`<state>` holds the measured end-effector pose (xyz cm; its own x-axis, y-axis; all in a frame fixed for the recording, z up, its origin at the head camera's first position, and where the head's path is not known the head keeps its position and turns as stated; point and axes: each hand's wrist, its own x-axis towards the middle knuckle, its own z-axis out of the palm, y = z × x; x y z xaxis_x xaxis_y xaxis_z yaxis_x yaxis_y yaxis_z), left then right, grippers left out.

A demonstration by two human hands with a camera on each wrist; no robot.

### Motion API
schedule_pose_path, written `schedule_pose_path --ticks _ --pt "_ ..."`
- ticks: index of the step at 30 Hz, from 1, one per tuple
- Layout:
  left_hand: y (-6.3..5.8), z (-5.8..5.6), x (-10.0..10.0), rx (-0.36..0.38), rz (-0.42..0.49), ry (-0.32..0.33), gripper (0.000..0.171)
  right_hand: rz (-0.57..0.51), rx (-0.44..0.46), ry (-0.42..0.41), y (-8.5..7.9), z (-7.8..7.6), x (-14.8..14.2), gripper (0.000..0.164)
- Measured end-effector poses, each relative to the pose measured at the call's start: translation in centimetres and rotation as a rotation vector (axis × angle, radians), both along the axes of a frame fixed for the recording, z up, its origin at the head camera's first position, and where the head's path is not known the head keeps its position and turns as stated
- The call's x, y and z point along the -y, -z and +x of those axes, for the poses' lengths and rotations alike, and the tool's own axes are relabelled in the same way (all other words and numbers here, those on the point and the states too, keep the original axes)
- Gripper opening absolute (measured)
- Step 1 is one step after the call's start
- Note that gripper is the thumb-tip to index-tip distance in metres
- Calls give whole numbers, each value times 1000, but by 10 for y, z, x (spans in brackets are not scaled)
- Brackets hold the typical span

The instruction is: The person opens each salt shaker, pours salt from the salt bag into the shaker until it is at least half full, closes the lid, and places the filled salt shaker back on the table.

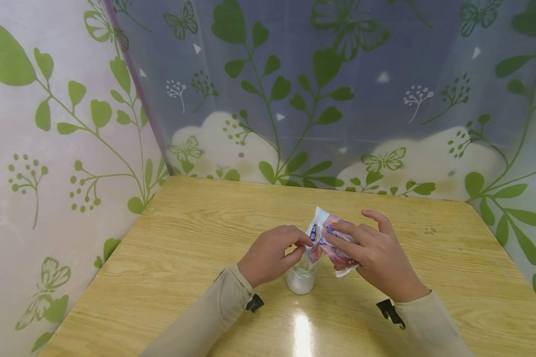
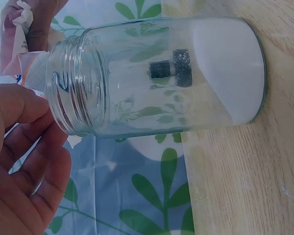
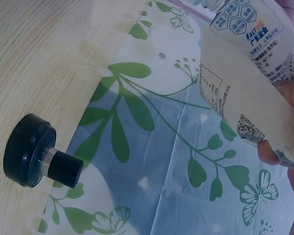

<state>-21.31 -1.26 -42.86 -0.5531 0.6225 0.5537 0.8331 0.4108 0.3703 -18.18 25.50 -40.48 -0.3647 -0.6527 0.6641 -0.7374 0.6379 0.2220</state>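
Note:
A glass jar (image 2: 137,83) stands upright on the table, white grains (image 2: 230,68) lying slanted in its bottom. Tilted over its mouth is a printed plastic bag of salt (image 1: 323,238), its narrow end reaching into the rim. My right hand (image 1: 379,253) grips the bag from the right, thumb on one face and fingers on the other. With curled thumb and forefinger, my left hand (image 1: 274,253) pinches the bag's end just above the jar. In the right wrist view, a black lid with a narrower stem (image 3: 41,152) is on the table.
The wood-grain table (image 1: 196,218) is enclosed by a leaf-and-butterfly printed cloth (image 1: 259,124) at the back and sides. A few white specks (image 2: 286,191) dot the tabletop near the jar. Black straps (image 1: 390,313) hang below both wrists.

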Motion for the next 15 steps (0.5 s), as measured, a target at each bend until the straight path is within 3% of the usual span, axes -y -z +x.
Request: schedule_pose_path --ticks 15 --pt "-1 1 0 18 -7 -1 14 -3 -10 -5 0 0 0 60"
